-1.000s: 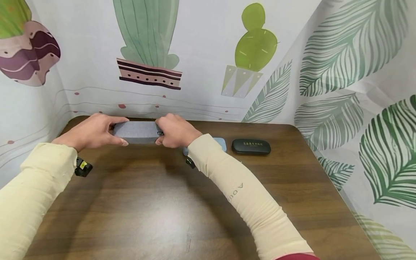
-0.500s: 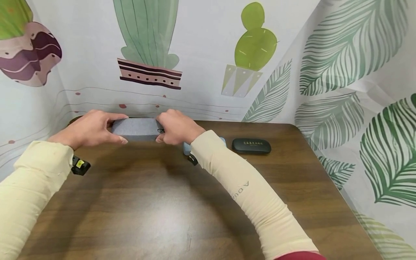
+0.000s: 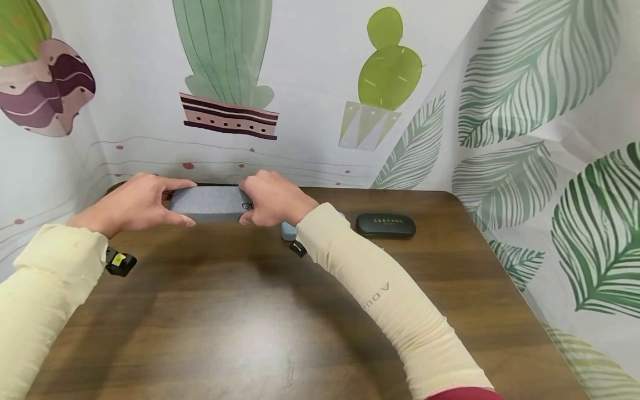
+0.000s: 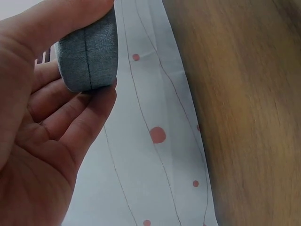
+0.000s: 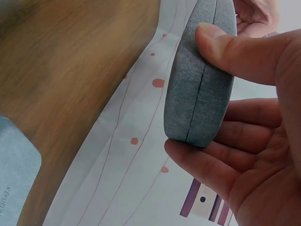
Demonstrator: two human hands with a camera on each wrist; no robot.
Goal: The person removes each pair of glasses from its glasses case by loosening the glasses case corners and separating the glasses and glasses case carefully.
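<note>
A grey fabric-covered glasses case (image 3: 210, 203) is held up level over the back left of the table, its seam closed in both wrist views. My left hand (image 3: 132, 203) grips its left end, thumb on the near side and fingers on the far side. At the other end my right hand (image 3: 275, 200) pinches it, with the thumb (image 5: 214, 42) along the seam and fingertips under the corner. A small glasses mark (image 3: 247, 205) shows beside the right thumb. Behind the right wrist, a light blue case (image 3: 288, 231) lies mostly hidden on the table.
A black glasses case (image 3: 386, 225) with gold lettering lies to the right on the brown wooden table (image 3: 240, 311). A printed cloth (image 3: 310, 83) with cacti and leaves hangs behind the table and along its sides. Dark cameras sit at both wrists.
Both hands keep their hold on the grey glasses case. It rises slightly, then comes back down. The left forearm has shifted a little left, the right forearm a little right.
</note>
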